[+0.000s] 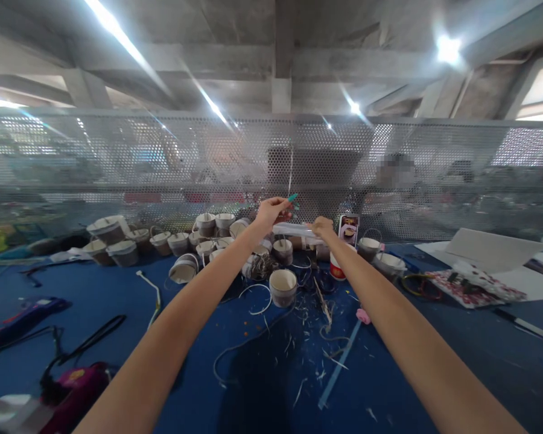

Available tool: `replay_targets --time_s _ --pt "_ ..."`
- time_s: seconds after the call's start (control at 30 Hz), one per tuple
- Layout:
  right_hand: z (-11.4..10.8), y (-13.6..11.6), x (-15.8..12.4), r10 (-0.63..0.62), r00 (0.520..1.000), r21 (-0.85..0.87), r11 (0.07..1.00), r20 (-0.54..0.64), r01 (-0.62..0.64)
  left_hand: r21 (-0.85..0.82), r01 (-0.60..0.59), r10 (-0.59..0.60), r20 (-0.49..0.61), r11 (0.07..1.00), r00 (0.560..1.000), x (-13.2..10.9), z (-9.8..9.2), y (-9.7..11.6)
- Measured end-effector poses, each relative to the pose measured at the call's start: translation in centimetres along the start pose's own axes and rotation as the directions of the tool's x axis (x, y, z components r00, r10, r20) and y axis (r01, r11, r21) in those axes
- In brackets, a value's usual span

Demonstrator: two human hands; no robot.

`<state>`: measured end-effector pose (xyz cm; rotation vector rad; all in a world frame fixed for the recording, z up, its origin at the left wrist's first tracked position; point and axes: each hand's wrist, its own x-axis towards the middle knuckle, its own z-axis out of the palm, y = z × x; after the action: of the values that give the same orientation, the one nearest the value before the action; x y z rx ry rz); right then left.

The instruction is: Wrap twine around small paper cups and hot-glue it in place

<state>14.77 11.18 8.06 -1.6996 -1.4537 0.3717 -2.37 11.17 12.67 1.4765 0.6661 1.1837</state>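
My left hand (272,212) is stretched far forward, fingers pinched on a small teal object (292,197) whose kind I cannot make out. Just below its fingertips is a small red and green item (292,211), too small to name. My right hand (322,226) is closed at the right end of a translucent white, flat-looking thing (293,229); its fingers are partly hidden. Beneath both hands stand several small fabric-covered buckets (283,287) with thin handles. A phone (349,229) leans upright just right of my right hand.
A perforated metal screen (199,175) rises behind the blue table (253,386). A red tub (337,269), a blue strip (339,367), cords and scraps lie nearer. On the left are a dark blue tool (25,319) and a purple object (75,392); at right, white papers (493,250).
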Motion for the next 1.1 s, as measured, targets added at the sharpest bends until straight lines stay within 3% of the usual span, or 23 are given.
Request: replay_targets --time_s 0.17,0.2,0.27,0.33,0.43,0.57,0.67,0.73,0.8,0.87,0.93,1.0,1.1 --pt "-1.9 -2.5 -3.8 0.042 0.995 0.134 0.989 0.096 -0.054 0.132 0.131 -0.138 0.041 0.982 0.990 -4.7 0.2 -0.1" --pt "-2.1 -2.9 -5.1 0.015 0.989 0.218 0.975 0.146 -0.047 0.173 0.153 -0.164 0.050 0.973 0.985 -5.7 0.5 -0.2" --pt "-2.2 -3.4 -8.0 -0.090 0.969 0.512 0.858 0.229 -0.042 0.246 0.191 -0.217 0.082 0.950 0.973 -7.7 1.1 -0.6" --pt "-2.1 -3.5 -10.9 -0.066 0.990 0.656 0.755 0.122 -0.030 0.272 0.206 -0.242 0.108 0.940 0.964 -9.9 1.9 -1.1" --pt "-1.8 -3.2 -14.4 0.055 0.998 0.696 0.717 0.000 -0.040 0.307 0.160 -0.233 0.218 0.938 0.948 -13.4 3.1 -1.9" --pt "-2.3 -2.4 -17.3 0.167 0.984 0.769 0.621 0.060 -0.152 0.292 0.143 -0.239 0.326 0.946 0.915 -18.2 4.2 -2.7" --pt "-3.1 -1.6 -18.8 0.172 0.982 0.799 0.578 0.077 -0.164 0.305 0.187 -0.311 0.434 0.934 0.846 -20.9 3.9 -2.9" --pt "-3.6 -1.0 -19.7 0.125 0.983 0.781 0.597 0.136 -0.183 0.385 0.153 -0.333 0.460 0.910 0.823 -21.9 2.8 -2.8" --pt "-4.0 -0.2 -20.6 0.053 0.969 0.733 0.645 0.241 -0.217 0.473 0.092 -0.295 0.375 0.876 0.879 -22.1 1.0 -2.7" --pt "-4.3 0.3 -21.5 -0.021 0.947 0.640 0.742 0.321 -0.201 0.570 0.016 -0.180 0.233 0.821 0.956 -21.9 -0.9 -2.8" --pt "-4.3 0.6 -22.4 -0.096 0.933 0.503 0.859 0.348 -0.099 0.566 0.084 -0.139 0.055 0.820 0.989 -21.5 -2.4 -3.1" --pt "-3.8 0.4 -23.4 -0.155 0.921 0.346 0.938 0.357 0.024 0.366 0.201 -0.215 -0.002 0.909 0.977 -21.3 -3.2 -3.6" --pt "-2.1 -0.4 -24.8 -0.184 0.895 0.193 0.975 0.406 0.113 -0.027 0.275 -0.272 0.084 0.961 0.959 -21.5 -3.1 -4.2"
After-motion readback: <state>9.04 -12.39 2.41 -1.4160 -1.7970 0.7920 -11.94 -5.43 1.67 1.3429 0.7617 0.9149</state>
